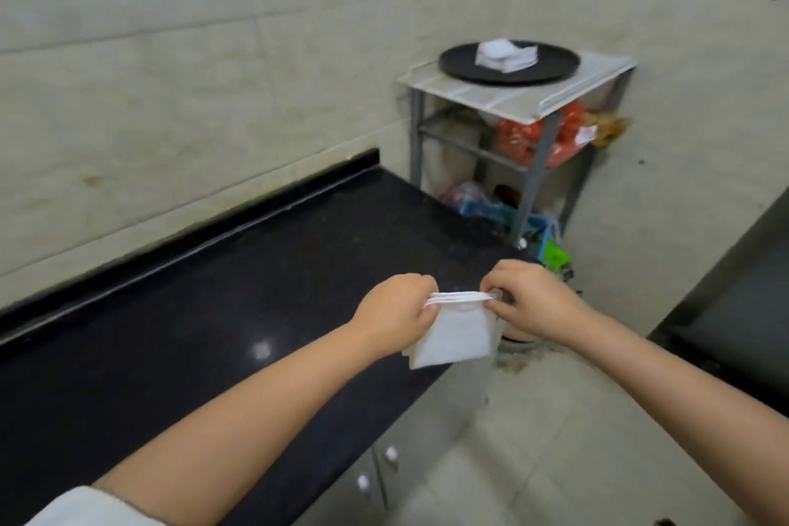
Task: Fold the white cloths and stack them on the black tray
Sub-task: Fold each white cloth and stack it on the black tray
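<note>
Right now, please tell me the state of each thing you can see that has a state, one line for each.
White cloth: folded, held in the air by its top edge, hanging down.
Left hand: pinches the cloth's left top corner.
Right hand: pinches the cloth's right top corner.
Black tray: flat on the small shelf stand.
Stack of folded cloths: lying on the tray.
Cabinet doors: closed.

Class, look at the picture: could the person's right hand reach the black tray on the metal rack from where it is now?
Probably not yet. The right hand and left hand both pinch the folded white cloth at the counter's end, and the black tray sits well beyond, though nothing blocks the way.
</note>
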{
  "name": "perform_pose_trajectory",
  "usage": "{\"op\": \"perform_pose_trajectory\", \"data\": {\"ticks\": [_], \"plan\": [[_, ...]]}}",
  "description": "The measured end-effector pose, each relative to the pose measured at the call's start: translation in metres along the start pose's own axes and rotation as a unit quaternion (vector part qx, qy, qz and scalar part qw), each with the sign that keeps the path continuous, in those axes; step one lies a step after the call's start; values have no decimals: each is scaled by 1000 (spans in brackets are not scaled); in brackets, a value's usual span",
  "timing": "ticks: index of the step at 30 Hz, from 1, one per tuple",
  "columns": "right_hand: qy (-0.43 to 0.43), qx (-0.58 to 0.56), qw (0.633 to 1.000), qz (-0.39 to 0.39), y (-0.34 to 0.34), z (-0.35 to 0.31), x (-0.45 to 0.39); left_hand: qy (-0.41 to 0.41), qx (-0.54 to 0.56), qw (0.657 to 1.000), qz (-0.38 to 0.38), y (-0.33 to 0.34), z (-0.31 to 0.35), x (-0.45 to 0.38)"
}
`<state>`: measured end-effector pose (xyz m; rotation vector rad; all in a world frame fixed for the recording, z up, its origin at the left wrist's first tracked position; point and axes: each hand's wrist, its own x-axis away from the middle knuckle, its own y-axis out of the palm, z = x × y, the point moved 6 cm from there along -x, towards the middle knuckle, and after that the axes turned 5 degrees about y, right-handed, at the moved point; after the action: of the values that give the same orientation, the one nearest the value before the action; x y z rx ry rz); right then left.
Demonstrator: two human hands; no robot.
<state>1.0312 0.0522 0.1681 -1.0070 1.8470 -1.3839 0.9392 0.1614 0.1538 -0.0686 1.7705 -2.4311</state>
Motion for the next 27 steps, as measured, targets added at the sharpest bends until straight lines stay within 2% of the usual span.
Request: {"op": "perform_pose_trajectory", "data": {"ticks": [4, 7, 10, 14, 19, 24, 27], "plan": [[-12, 40, 999, 24, -70, 60, -38, 87, -68, 992, 63, -30, 26, -86], [-5, 56, 996, 63, -118, 104, -81, 187, -146, 957, 166, -57, 39, -162], [14, 72, 994, 75, -157, 145, -132, 194, -187, 944, 193, -81, 41, -239], [69, 61, 992, 85, -212, 200, -208, 124, -154, 965, 173, -123, 34, -342], [105, -73, 985, 116, -267, 257, -298, 33, -97, 980, 170, -174, 15, -446], [131, -230, 961, 85, -280, 307, -383, -59, -65, 974, 207, -188, -12, -530], [114, -298, 945, 73, -286, 338, -438, -108, -33, 962, 248, -193, -24, -577]]}}
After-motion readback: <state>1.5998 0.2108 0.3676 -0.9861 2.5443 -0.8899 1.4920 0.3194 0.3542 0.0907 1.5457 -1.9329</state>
